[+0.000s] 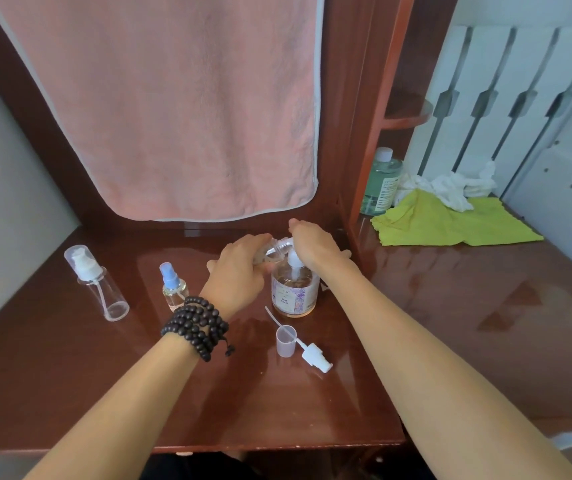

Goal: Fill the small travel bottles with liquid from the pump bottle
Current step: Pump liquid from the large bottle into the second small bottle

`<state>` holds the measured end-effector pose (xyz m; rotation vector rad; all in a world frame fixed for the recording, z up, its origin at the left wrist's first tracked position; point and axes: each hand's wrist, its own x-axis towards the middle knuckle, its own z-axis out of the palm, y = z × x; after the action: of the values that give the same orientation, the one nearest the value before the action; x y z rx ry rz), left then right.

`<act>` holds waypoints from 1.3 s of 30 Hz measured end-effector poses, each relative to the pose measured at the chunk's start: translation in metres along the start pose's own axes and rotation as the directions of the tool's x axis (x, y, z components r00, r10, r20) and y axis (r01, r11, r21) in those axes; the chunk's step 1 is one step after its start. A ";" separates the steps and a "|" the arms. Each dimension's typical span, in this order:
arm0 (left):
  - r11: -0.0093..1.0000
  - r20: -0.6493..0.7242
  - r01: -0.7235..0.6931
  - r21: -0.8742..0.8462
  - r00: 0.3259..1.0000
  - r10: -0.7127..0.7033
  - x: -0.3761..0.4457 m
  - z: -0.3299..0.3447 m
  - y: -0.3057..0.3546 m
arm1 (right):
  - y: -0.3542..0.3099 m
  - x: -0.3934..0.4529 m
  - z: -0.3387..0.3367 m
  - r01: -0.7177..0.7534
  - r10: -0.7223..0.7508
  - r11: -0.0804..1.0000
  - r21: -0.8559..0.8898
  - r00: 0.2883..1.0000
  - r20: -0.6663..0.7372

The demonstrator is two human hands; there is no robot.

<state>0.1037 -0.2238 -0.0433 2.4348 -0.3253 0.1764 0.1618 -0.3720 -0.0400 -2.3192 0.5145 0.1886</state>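
Observation:
The pump bottle, clear with amber liquid and a purple label, stands on the brown desk. My right hand lies flat on its white pump head. My left hand grips a small clear travel bottle, tilted with its open neck against the pump spout. A removed white pump cap with tube and a clear cap lie in front. A small bottle with a blue sprayer stands to the left. Further left stands a taller clear bottle with a white pump.
A pink towel hangs behind the desk. Right of a wooden divider sit a green bottle, a yellow-green cloth and crumpled white tissue. Dark beads wrap my left wrist.

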 end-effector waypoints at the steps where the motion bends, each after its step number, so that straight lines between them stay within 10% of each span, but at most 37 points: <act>1: 1.000 0.003 -0.001 -0.014 1.000 0.001 0.000 -0.001 -0.001 | -0.001 -0.002 -0.001 0.004 -0.004 1.000 0.000 1.000 0.003; 39: 0.997 0.028 -0.008 -0.082 1.000 0.010 0.006 -0.017 0.004 | -0.010 -0.003 -0.013 0.055 -0.055 0.998 0.008 0.998 0.000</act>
<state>0.1072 -0.2171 -0.0259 2.3573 -0.3494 0.1302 0.1634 -0.3735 -0.0237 -2.3222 0.4497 0.1601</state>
